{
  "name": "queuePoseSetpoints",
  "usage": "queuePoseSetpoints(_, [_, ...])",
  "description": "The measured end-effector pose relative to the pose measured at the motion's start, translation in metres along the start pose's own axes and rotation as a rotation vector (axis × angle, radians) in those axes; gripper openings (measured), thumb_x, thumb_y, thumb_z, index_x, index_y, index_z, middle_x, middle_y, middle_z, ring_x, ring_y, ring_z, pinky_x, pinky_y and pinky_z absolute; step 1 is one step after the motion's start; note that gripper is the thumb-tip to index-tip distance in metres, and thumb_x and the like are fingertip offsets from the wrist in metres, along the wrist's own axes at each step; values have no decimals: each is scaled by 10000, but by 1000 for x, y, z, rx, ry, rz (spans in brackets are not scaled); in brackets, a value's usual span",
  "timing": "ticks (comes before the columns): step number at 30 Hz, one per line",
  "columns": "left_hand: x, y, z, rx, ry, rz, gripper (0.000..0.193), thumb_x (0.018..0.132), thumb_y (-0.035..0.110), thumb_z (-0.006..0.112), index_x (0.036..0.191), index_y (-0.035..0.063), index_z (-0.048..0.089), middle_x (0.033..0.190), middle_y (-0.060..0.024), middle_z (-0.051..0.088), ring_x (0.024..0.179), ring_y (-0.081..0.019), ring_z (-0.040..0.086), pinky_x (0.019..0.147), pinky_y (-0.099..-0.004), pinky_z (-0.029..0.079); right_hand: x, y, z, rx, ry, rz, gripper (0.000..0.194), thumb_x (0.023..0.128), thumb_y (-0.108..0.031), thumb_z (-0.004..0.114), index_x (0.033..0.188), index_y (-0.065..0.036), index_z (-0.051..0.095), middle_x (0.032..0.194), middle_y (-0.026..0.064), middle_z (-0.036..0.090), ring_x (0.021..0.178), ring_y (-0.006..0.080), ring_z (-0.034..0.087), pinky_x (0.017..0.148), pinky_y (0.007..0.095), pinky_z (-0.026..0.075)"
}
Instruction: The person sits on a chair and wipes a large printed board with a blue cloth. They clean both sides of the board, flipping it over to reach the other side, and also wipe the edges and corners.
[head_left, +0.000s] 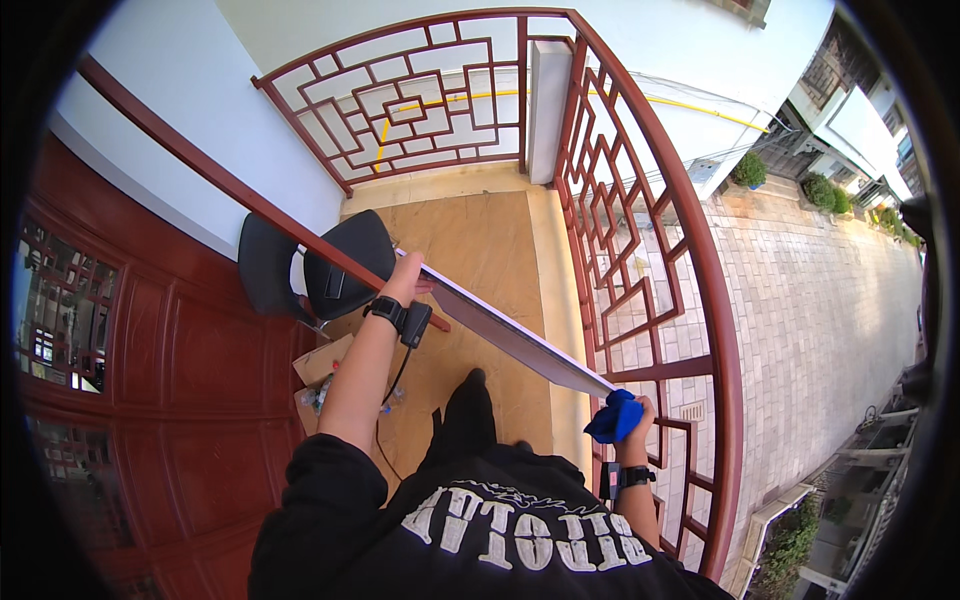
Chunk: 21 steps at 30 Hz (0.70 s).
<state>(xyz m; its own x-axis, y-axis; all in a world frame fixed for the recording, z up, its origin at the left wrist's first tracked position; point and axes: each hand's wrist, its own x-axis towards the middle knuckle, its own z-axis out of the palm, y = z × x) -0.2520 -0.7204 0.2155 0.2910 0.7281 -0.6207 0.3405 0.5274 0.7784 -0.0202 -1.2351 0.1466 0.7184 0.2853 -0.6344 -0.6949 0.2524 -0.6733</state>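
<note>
A thin flat panel (510, 330) with a whitish edge spans the space in front of my body, seen nearly edge-on. My left hand (407, 280) grips its upper left end, fingers wrapped over the edge. At the lower right end, my right hand (641, 421) holds a bunched blue cloth (616, 417) against the panel's corner. Part of that hand is hidden behind the cloth. Both wrists wear black straps with small devices; a cable hangs from the left device (415, 325). Most of the panel's far face cannot be seen.
A red lattice railing (694, 300) borders the balcony on the right and far side. A long red bar (225, 180) slants past my left hand. On the left are a black chair (352, 262) bearing a phone-like object (334, 284), a cardboard box (324, 364) and red doors (202, 352).
</note>
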Motion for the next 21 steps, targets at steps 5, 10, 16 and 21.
queuePoseSetpoints(5, [147,62,-2,-13,-90,46,439,921,386,504,1080,-12,598,1031,-222,701,898,-363,719,849,-463,570,42,-3,113,27,-106,-85,225,954,-324,530,860,-122,553,805,69,613,746,234,643,721,371,573])
queuePoseSetpoints(10, [246,104,-6,-89,-108,51,459,937,418,516,1112,0,590,966,-176,691,767,-326,714,714,-436,599,85,-22,224,-104,-23,-171,219,965,-310,534,830,-137,537,770,49,582,697,204,612,674,346,551])
queuePoseSetpoints(16, [344,179,-3,-58,-95,-8,470,944,429,498,1120,4,591,981,-187,698,781,-323,718,719,-440,597,143,-40,335,-108,66,-224,262,994,-356,512,860,-135,554,789,71,623,731,228,663,693,367,596])
queuePoseSetpoints(21, [437,216,11,-62,-45,-84,514,942,402,466,1154,-55,566,1109,-273,689,999,-400,717,942,-494,565,262,-43,391,-87,-7,-162,206,974,-286,535,831,-137,543,769,37,589,665,188,621,607,344,548])
